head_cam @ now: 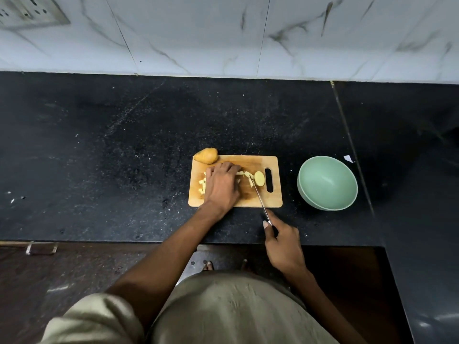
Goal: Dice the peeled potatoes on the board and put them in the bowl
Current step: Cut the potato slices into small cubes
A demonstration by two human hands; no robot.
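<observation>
Two hands share the work: the right hand [283, 242] is wrapped round the knife [260, 199], blade running up-left to the slice [259, 178]; the left hand [221, 184], nearer, presses cut pieces [202, 186] flat on the board [273, 202]; the bowl [327, 182] sits empty, right.

A wooden board [248, 197] lies on the black bench [124, 157], with a green bowl [327, 182] to its right, apart from it. The left hand [221, 184] rests palm down on the board over cut potato pieces [202, 186]. The right hand [283, 244] has its grip closed round the handle of a knife [259, 197], whose blade tip lies beside a potato half [259, 178] near the board's slot. A whole potato [206, 155] sits at the board's far left corner.
</observation>
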